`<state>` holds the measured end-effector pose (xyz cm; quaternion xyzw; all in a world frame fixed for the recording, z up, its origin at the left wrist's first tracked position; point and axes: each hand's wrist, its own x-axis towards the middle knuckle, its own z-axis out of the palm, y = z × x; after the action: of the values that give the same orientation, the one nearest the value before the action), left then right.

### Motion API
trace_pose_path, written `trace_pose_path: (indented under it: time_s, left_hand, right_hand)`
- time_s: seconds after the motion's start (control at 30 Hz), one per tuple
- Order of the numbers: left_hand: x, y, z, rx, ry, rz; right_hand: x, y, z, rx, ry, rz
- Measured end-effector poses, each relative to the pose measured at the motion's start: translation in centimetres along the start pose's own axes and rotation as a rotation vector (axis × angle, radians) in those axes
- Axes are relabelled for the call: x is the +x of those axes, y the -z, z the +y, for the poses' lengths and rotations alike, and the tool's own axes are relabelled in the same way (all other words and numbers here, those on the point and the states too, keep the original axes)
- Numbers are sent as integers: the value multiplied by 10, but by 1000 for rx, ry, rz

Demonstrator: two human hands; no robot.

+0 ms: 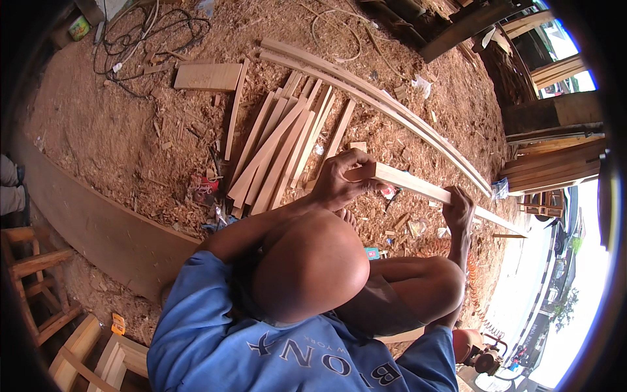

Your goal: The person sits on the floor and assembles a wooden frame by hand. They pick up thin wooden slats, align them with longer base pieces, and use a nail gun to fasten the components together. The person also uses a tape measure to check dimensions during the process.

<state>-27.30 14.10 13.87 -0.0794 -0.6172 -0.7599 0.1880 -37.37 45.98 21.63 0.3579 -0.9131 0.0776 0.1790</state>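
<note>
A long, squared wooden bar [413, 183] slants through the air in front of my knees, running off to the right. At its left end my left hand [343, 178] is closed round it, with the thumb along the lower side and the cut end face showing. Farther along the bar, my right hand [460, 210] grips it from beneath, fingers wrapped over its edge. Just beyond my left hand lies a loose pile of wooden strips [277, 140] on the ground.
Two long beams [372, 98] lie past the pile. A flat board [208, 76] and tangled cables [147, 39] are at the far left. A long wide plank [104, 219] and wooden frames [42, 281] stand left. A red-brown machine [473, 346] sits lower right. Shavings cover the ground [137, 137].
</note>
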Motion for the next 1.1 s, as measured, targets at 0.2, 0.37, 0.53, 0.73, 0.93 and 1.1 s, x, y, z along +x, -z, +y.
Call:
trace_pose_path:
  time_s: [0.2,0.37,0.53,0.73,0.93,1.1]
  left_hand:
    - [-4,0,-1,1,-73,-13]
    - [-4,0,-1,112,-125,22]
    - [-4,1,-1,87,-116,50]
    - [-3,5,-5,48,-158,51]
    - [-1,0,-6,58,-161,70]
    - [-2,-2,-6,33,-207,77]
  right_hand:
    - [-4,1,-1,-60,15,1]
    - [-6,2,-3,-39,7,-5]
    - [-4,0,-6,-51,-10,-17]
    - [0,-2,-9,-73,-8,-16]
    - [-2,-2,-6,-62,-33,-7]
    - [-4,-2,-5,-90,-14,-18]
